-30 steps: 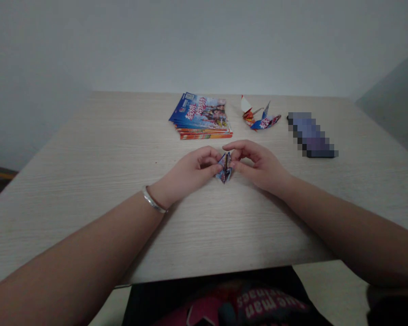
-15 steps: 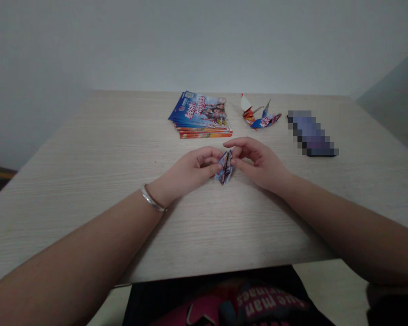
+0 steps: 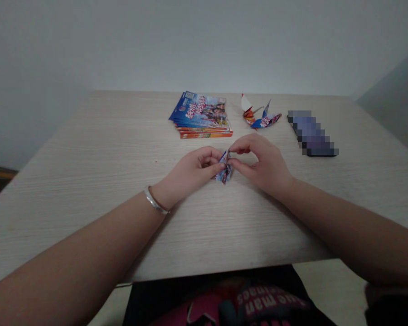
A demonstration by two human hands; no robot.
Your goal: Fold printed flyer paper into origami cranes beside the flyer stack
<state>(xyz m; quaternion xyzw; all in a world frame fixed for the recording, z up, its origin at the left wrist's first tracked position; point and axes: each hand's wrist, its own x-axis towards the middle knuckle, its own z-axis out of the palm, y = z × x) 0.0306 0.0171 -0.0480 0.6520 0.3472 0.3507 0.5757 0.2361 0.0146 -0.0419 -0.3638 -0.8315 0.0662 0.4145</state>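
Between my two hands, just above the table (image 3: 204, 240), is a small folded piece of printed paper (image 3: 225, 175), blue and white with dark parts, its lower end pointed. My left hand (image 3: 199, 170) pinches its left side, thumb in front and fingers behind. My right hand (image 3: 261, 160) comes from the right, index fingertip at the paper's top edge and thumb at its right side, closed on it. The fingers hide part of the folds. A silver bangle (image 3: 155, 201) circles my left wrist.
Behind my hands lies a fanned stack of printed leaflets (image 3: 200, 111). To its right rest two folded paper cranes, one orange and white (image 3: 248, 113), one blue (image 3: 263, 121). A phone with a blurred screen (image 3: 311, 133) lies farther right. A wall (image 3: 217, 45) borders the table's far edge.
My right index finger has come down from above onto the paper's top edge, and the thumb has shifted slightly left. The paper looks narrower. My left hand keeps its pinch.
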